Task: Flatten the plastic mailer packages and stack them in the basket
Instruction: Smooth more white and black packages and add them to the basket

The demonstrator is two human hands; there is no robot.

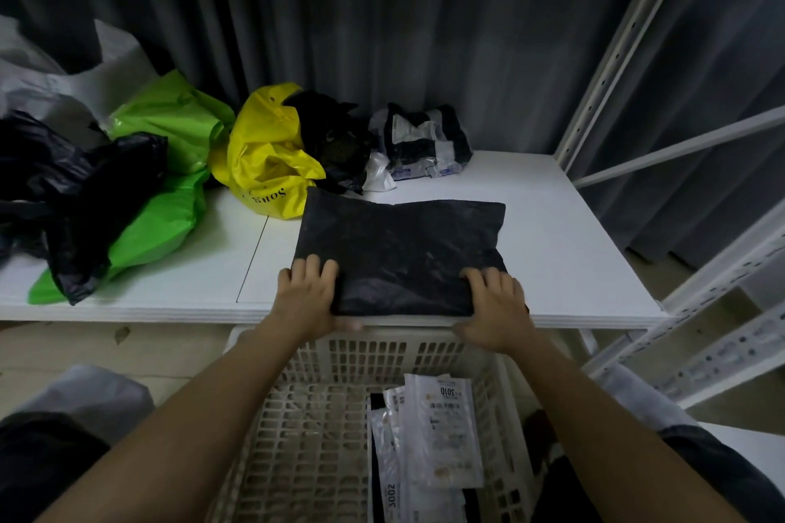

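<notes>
Both hands have hold of the near edge of the black mailer (399, 255): the left hand (308, 295) lays its fingers on top with the thumb tucked under the edge, pinching the left corner, and the right hand (495, 306) grips the right corner, fingers curled over the top, its thumb lying along the table's front edge. That two-corner hold looks meant to keep the sheet flat while it is drawn off the white table (573, 259), where it lies spread and fairly smooth (a few creases show).

The basket (297, 357) sits directly below the table's front edge, I'd guess so a flattened mailer can drop straight in. Several white-labelled mailers (441, 437) already lie flat in its right side.

Behind, against the curtain, waits the crumpled lot: a yellow bag (263, 157), green bags (170, 183), black bags (68, 191) and a black-and-white bundle (424, 144).
</notes>
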